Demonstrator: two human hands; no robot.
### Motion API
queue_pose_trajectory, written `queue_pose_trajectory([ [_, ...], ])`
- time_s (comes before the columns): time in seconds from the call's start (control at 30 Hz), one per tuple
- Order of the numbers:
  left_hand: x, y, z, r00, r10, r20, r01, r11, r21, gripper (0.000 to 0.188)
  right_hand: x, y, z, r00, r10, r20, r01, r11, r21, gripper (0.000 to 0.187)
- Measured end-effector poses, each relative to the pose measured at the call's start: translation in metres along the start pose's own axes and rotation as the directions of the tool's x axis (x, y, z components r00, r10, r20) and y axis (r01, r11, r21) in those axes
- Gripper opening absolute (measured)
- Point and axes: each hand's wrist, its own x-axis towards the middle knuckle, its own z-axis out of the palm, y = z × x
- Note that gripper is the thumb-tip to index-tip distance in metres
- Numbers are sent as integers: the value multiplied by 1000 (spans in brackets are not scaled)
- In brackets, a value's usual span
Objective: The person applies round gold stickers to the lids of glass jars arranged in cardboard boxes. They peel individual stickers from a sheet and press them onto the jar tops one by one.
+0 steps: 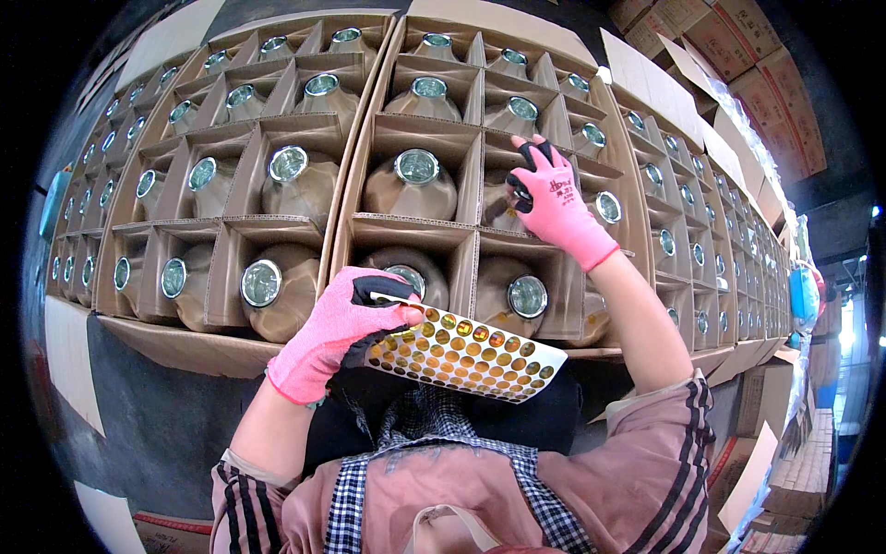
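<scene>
My left hand (337,323), in a pink glove with dark palm, grips a white sheet of round gold stickers (471,355) by its upper left corner. The sheet tilts over the front edge of a cardboard box (406,138). My right hand (549,194), gloved alike with bare fingertips, lies over a compartment in the second row from the front. Its fingers are apart, and it covers the mouth of the glass bottle there. Left of it stands a clear glass bottle (411,189); nearer me is another bottle (526,300). Whether a sticker is on my right fingers cannot be made out.
Further divided boxes of upright bottles adjoin on the left (217,189) and on the right (683,212), with cardboard flaps folded outward. Closed cartons (738,65) are stacked at the far right. Dark floor (152,369) shows at the near left.
</scene>
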Motion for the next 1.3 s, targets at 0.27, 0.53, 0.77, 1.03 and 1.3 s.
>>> queue_pose_trajectory([
  [0.27,-4,2,1,999,10,-42,-16,989,-146,18,-32,-61,-93,953,215,-213,-46,799,600,30],
  [0.53,4,-9,-2,993,105,-46,-110,985,-132,17,-55,-110,-108,961,158,226,-258,805,535,30],
  [0.77,3,-4,-2,982,187,-12,-188,980,-69,15,-64,-112,-113,951,254,174,-308,753,582,25],
  [1.03,5,-8,-1,981,191,-14,-191,975,-116,14,-74,-110,-113,989,117,-93,-62,889,453,20],
  [1.3,7,-11,-2,985,167,-37,-171,978,-123,20,-77,-102,-105,983,-63,-171,122,925,360,27],
])
